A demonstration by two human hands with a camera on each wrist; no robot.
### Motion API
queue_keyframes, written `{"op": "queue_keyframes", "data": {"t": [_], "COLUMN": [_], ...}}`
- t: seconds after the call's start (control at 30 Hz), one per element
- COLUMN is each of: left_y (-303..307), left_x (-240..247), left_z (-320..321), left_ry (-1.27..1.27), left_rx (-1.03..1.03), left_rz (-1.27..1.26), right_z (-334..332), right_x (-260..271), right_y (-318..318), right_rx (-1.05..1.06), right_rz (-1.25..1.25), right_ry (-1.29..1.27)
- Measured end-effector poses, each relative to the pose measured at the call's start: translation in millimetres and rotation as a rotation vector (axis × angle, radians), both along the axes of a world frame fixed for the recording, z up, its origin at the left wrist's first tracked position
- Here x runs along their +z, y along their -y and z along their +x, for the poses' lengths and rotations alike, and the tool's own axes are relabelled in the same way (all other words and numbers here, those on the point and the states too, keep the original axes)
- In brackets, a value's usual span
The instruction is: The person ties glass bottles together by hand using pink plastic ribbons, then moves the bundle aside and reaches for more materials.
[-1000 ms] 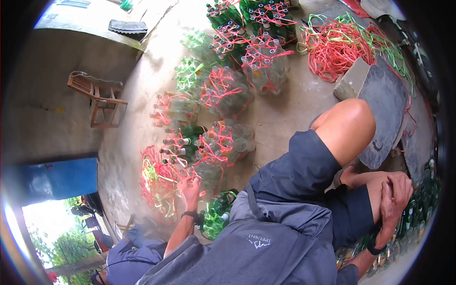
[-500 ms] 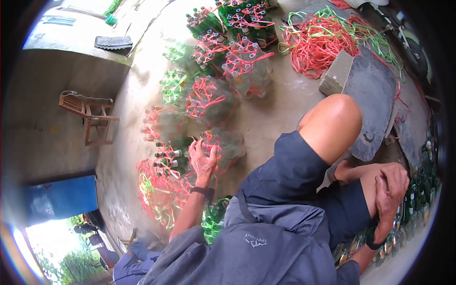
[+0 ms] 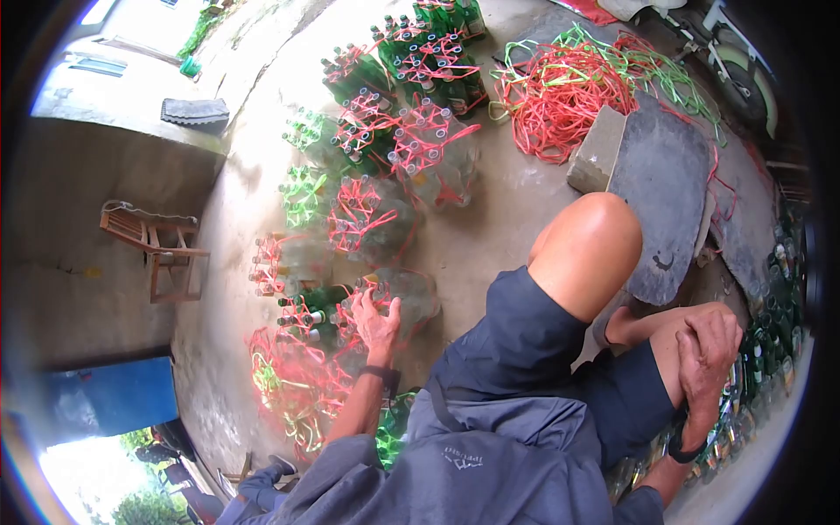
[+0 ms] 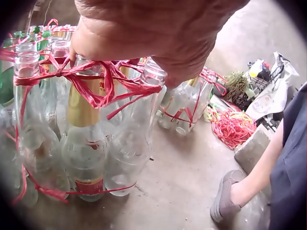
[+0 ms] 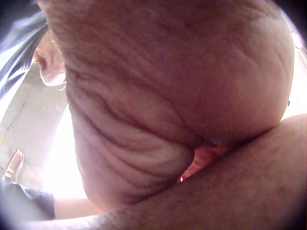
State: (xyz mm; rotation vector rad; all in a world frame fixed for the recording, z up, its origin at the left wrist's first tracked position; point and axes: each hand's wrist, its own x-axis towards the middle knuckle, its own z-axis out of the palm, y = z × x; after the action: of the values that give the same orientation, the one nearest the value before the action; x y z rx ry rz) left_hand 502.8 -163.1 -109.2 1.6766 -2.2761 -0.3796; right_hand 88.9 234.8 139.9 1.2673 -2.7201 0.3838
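Observation:
My left hand [image 3: 376, 327] reaches over a bundle of clear bottles [image 3: 413, 296], fingers spread at the bottle tops. Seen from the left wrist, the palm [image 4: 153, 33] hangs just above clear bottles [image 4: 84, 148] whose necks are bound with a knotted red strip [image 4: 88, 79]; most of the fingers are hidden, and a firm grip does not show. My right hand [image 3: 707, 354] rests on the bare lower leg, holding nothing visible. The right wrist view is filled by that hand [image 5: 168, 96] against skin [image 5: 230, 182].
More tied bottle bundles [image 3: 372, 214] stand in rows beyond. A red and green strip heap [image 3: 569, 92] lies by a concrete block [image 3: 597, 149] and a dark slab [image 3: 661, 192]. Loose bottles [image 3: 761, 350] lie at right; a wooden chair [image 3: 166, 245] and another person's leg [image 3: 262, 481] are at left.
My left hand has moved from the bundle nearest the body to the neighbouring one farther out, its fingers now spread. The head view has shifted. My right hand stays on the leg.

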Motion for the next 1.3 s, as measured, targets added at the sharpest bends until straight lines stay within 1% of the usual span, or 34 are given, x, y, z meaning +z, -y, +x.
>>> {"op": "queue_keyframes", "data": {"t": [0.43, 0.6, 0.8, 0.93, 1.3], "left_y": [4.3, 3.5, 2.1, 3.0, 0.0], "left_x": [-3.7, -0.4, -3.8, -2.9, 3.5], "left_z": [-5.7, -9.4, -10.3, -11.6, -16.5], "left_ry": [-0.04, 0.013, 0.012, 0.009, -0.015], "left_rx": [-0.001, -0.005, 0.014, 0.034, 0.026], "left_rz": [-0.018, -0.056, -0.079, -0.037, -0.058], "right_z": [0.2, 2.6, 2.7, 2.1, 0.7], "right_x": [-1.9, 2.0, -0.6, -0.9, -4.6], "right_y": [0.7, 5.5, 3.8, 2.6, 2.7], "right_rx": [0.005, -0.009, -0.014, -0.05, -0.035], "right_rz": [0.008, 0.001, -0.009, 0.014, -0.043], "right_ry": [-0.01, 0.007, 0.011, 0.043, 0.008]}}
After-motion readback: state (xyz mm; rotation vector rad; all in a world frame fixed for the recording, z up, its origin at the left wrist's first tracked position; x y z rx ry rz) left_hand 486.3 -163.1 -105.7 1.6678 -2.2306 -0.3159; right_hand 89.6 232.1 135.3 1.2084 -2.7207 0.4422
